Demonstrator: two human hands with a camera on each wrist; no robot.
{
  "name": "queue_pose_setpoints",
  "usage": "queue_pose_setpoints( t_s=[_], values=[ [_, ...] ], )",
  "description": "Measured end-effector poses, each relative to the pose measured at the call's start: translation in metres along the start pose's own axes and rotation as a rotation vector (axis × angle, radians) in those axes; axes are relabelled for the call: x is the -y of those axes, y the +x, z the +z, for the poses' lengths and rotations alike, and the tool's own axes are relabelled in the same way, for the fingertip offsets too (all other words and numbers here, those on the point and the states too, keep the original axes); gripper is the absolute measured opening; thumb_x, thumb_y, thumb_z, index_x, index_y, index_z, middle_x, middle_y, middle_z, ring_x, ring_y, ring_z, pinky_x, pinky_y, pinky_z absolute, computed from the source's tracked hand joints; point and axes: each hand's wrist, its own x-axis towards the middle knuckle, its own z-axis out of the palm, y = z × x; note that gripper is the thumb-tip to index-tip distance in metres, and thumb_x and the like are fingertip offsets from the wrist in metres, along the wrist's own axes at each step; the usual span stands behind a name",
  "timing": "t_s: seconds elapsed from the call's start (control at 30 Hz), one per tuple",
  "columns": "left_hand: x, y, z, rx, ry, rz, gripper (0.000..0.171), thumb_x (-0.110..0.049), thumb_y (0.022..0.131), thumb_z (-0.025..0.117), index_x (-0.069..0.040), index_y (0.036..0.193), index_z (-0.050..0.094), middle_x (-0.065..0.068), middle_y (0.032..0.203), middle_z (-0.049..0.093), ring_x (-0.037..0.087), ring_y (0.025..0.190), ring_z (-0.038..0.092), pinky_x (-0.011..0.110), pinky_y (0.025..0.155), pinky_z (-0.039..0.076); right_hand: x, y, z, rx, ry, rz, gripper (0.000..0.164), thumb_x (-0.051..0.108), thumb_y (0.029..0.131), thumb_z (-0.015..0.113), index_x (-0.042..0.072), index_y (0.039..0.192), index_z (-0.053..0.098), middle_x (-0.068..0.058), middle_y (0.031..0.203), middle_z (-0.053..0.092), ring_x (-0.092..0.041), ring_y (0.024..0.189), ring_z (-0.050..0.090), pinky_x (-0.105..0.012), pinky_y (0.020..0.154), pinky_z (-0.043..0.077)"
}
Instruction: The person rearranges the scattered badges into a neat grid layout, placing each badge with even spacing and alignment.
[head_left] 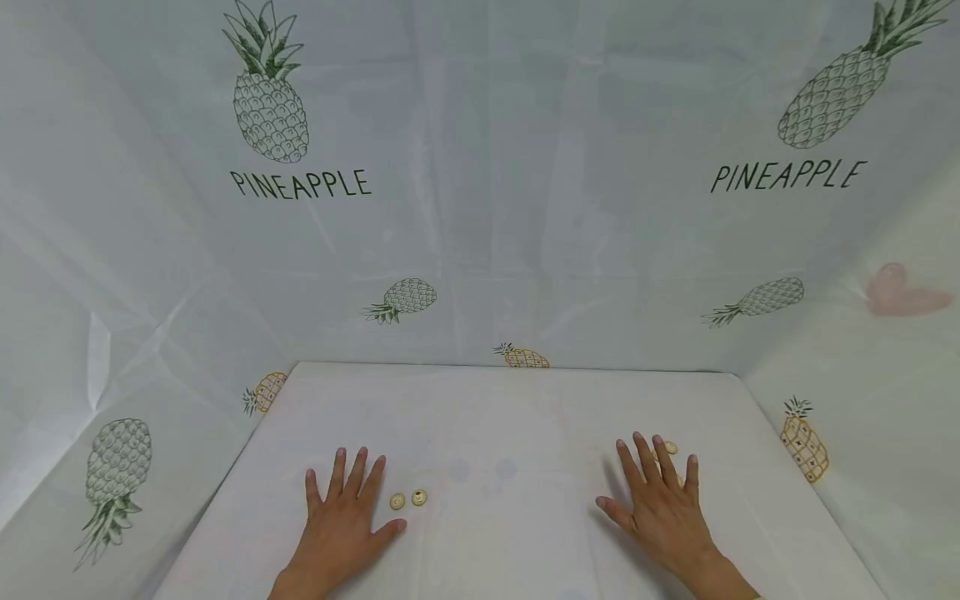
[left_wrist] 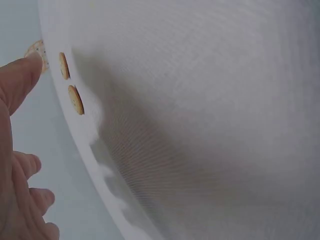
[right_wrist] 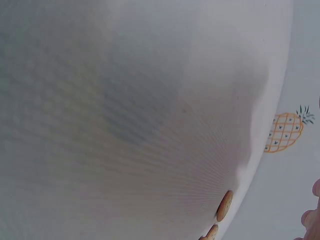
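Two small round tan discs, a plain-looking disc (head_left: 397, 501) and a disc with a dark mark (head_left: 419, 497), lie just right of my left hand (head_left: 337, 529). That hand is spread, palm down, with nothing in it; its thumb points toward them. In the left wrist view the discs (left_wrist: 76, 100) look thin and flat, apart from each other. My right hand (head_left: 660, 512) is spread over similar discs. One tan disc (head_left: 671, 447) shows past its fingertips, and others are partly hidden by the fingers. The right wrist view shows a disc (right_wrist: 225, 205) on the cloth.
A white cloth-covered table (head_left: 495, 542) lies beneath both hands. Pale sheeting printed with pineapples (head_left: 270, 117) rises behind its far edge and along both sides. A pink heart print (head_left: 900, 292) is on the right sheet.
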Motion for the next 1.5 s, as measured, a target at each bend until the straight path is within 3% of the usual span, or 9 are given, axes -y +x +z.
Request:
queue_pose_setpoints(
  t_s=[0.13,0.3,0.43,0.53,0.67,0.8,0.97,1.27,1.5],
  values=[
    [-0.001,0.001,0.001,0.006,0.018,0.015,0.092,-0.064,0.085,0.077,-0.01,0.155,0.051,0.02,0.163,0.044,0.048,0.157,0.026,0.08,0.117,0.015,-0.001,0.0,0.001,-0.034,-0.004,-0.009,0.087,0.067,0.098,0.062,0.01,0.16,0.043,-0.023,0.166,0.037,-0.05,0.154,0.031,-0.08,0.12,0.007],
    [-0.003,0.003,0.004,-0.016,0.033,0.048,0.073,-0.05,0.087,0.082,-0.01,0.144,0.061,0.015,0.15,0.058,0.043,0.145,0.044,0.078,0.115,0.026,-0.008,0.002,0.003,-0.116,0.004,-0.055,0.083,0.063,0.098,0.064,0.008,0.158,0.045,-0.022,0.162,0.043,-0.046,0.151,0.034,-0.076,0.12,0.014],
    [-0.005,0.005,0.007,-0.022,0.027,0.063,0.06,-0.041,0.087,0.085,-0.012,0.137,0.066,0.012,0.14,0.064,0.039,0.135,0.053,0.072,0.113,0.034,-0.018,0.004,0.006,-0.155,0.001,-0.108,0.078,0.06,0.101,0.061,0.004,0.154,0.047,-0.022,0.156,0.048,-0.047,0.144,0.04,-0.073,0.116,0.026],
    [-0.006,0.007,0.009,-0.002,0.017,0.064,0.054,-0.037,0.088,0.085,-0.013,0.133,0.068,0.01,0.133,0.066,0.036,0.13,0.056,0.067,0.111,0.039,-0.027,0.004,0.006,-0.168,0.003,-0.142,0.071,0.053,0.101,0.064,0.001,0.147,0.051,-0.023,0.146,0.053,-0.048,0.135,0.047,-0.069,0.108,0.037],
    [-0.007,0.009,0.01,0.021,0.002,0.06,0.046,-0.035,0.089,0.085,-0.015,0.128,0.07,0.007,0.127,0.068,0.033,0.124,0.058,0.061,0.105,0.044,-0.038,0.002,0.006,-0.18,0.014,-0.167,0.058,0.037,0.093,0.074,0.0,0.135,0.057,-0.021,0.131,0.058,-0.046,0.124,0.052,-0.063,0.095,0.045],
    [-0.006,0.01,0.01,0.028,-0.017,0.059,0.035,-0.032,0.091,0.083,-0.018,0.121,0.073,0.002,0.118,0.069,0.029,0.118,0.06,0.059,0.101,0.046,-0.045,0.0,0.006,-0.184,0.004,-0.181,0.047,0.025,0.086,0.075,0.0,0.124,0.062,-0.02,0.123,0.06,-0.043,0.115,0.055,-0.058,0.087,0.045],
    [-0.005,0.012,0.011,0.037,-0.039,0.04,0.02,-0.03,0.093,0.082,-0.022,0.109,0.074,-0.005,0.107,0.069,0.024,0.111,0.06,0.058,0.1,0.046,-0.053,-0.004,0.006,-0.153,-0.028,-0.179,0.038,0.024,0.085,0.078,0.005,0.115,0.064,-0.017,0.117,0.062,-0.039,0.108,0.058,-0.056,0.084,0.045],
    [-0.009,0.015,0.01,0.081,-0.041,-0.014,0.025,-0.041,0.09,0.083,-0.024,0.094,0.066,-0.008,0.092,0.062,0.019,0.097,0.056,0.056,0.095,0.046,-0.058,-0.008,0.008,-0.106,-0.076,-0.185,0.035,0.026,0.081,0.084,0.011,0.108,0.067,-0.009,0.109,0.062,-0.032,0.099,0.057,-0.053,0.08,0.044],
    [-0.013,0.011,0.007,0.067,-0.059,-0.028,0.032,-0.038,0.086,0.087,-0.021,0.109,0.072,-0.003,0.107,0.066,0.022,0.104,0.058,0.057,0.095,0.048,-0.056,-0.008,0.007,-0.099,-0.072,-0.195,0.037,0.026,0.079,0.086,0.012,0.108,0.068,-0.006,0.108,0.061,-0.029,0.099,0.056,-0.051,0.079,0.043]
  ],
)
